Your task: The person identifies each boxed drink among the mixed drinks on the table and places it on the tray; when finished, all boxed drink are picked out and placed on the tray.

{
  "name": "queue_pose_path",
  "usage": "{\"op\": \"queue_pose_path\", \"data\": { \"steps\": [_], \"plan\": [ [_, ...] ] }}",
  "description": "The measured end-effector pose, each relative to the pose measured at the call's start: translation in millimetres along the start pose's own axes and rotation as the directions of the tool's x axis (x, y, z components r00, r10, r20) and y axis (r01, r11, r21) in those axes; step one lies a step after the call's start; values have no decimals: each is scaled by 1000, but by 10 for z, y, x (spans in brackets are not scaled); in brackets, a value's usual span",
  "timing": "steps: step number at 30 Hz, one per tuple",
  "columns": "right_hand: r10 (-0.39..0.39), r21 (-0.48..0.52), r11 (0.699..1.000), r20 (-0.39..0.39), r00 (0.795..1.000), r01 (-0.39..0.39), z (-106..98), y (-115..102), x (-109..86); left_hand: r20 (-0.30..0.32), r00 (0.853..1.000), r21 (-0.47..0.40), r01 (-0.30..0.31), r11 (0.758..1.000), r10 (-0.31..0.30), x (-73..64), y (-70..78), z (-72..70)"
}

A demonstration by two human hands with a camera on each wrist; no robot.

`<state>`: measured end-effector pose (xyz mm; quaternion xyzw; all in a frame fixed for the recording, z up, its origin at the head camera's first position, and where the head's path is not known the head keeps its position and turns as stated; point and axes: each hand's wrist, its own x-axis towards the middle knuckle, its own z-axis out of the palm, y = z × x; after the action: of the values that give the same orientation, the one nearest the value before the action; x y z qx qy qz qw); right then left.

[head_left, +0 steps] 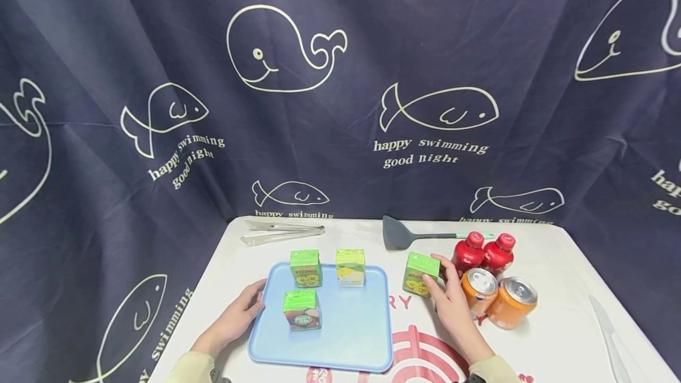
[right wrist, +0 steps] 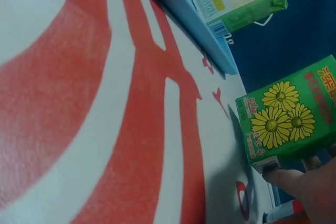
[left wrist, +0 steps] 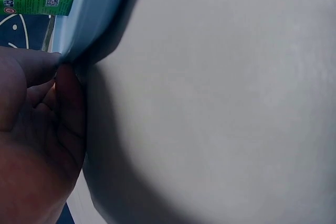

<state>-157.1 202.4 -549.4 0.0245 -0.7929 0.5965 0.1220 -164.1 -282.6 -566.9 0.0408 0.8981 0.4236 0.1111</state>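
Note:
My right hand [head_left: 452,305] grips a green juice carton [head_left: 421,274] printed with yellow flowers, to the right of the blue tray [head_left: 351,336]. In the right wrist view that carton [right wrist: 286,111] is tilted, with a shadow on the tabletop beside it. At the tray's left edge, my left hand [head_left: 236,319] pinches the rim, thumb and finger meeting on it in the left wrist view [left wrist: 44,124]. Standing on the tray are a flower-printed green carton [head_left: 305,269], a yellow-green carton [head_left: 350,268] and, nearer me, a green and dark red carton [head_left: 302,310].
Two red bottles [head_left: 469,253] and two orange cans [head_left: 512,303] stand close by my right hand. Behind lie metal tongs [head_left: 282,231] and a dark spatula [head_left: 399,234]. A knife [head_left: 609,336] lies at the right table edge. A dark printed curtain [head_left: 340,135] hangs behind the table.

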Motion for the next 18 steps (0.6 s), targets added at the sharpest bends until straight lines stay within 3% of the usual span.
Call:
{"op": "queue_pose_path", "data": {
  "steps": [12, 18],
  "plan": [
    [-17, -36, 999, 27, 1000, 18, 38, -95, -17, -2, 1000, -6, 12, 1000, -12, 0, -24, 14],
    [-27, -5, 1000, 69, 997, 27, 91, -182, -42, -4, 1000, -8, 12, 1000, -12, 6, -16, 17]
  ]
}}
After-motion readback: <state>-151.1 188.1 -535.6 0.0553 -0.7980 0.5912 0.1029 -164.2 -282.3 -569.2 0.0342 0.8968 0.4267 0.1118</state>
